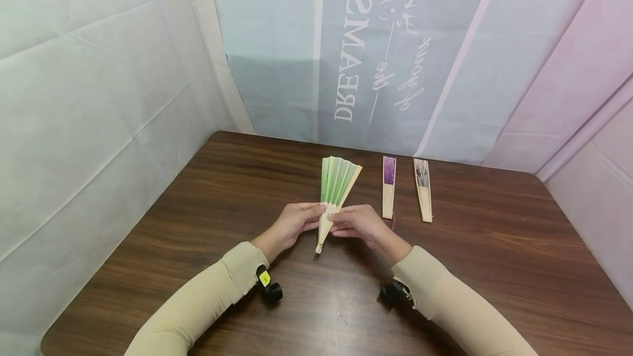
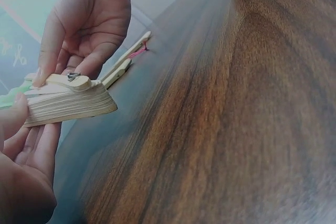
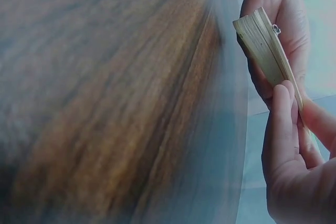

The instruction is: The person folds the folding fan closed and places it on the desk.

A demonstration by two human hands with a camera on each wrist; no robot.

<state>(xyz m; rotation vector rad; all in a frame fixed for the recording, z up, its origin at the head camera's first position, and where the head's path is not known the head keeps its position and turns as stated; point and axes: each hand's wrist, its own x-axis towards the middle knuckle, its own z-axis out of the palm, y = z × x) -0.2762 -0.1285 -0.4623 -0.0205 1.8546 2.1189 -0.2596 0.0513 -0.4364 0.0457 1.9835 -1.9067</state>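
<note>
A green folding fan [image 1: 337, 180], spread partway, is held over the table between both hands. Its pale ribs narrow to a metal-pinned pivot pointing toward the person, and the green leaf fans out away from them. My left hand [image 1: 295, 221] pinches the ribs from the left side, thumb on top. From the right, my right hand [image 1: 360, 223] pinches the outer rib, thumb above and fingers beneath. In the left wrist view the stacked ribs [image 2: 71, 103] show edge-on between the two hands. The right wrist view shows the rib ends and the small metal pin [image 3: 276, 29].
Right of the hands, a closed purple fan [image 1: 389, 185] with a dark pink tassel lies on the brown wooden table [image 1: 207, 191]. Beside it lies a closed fan with a grey pattern [image 1: 422, 188]. A printed cloth [image 1: 277, 70] hangs behind the table's far edge.
</note>
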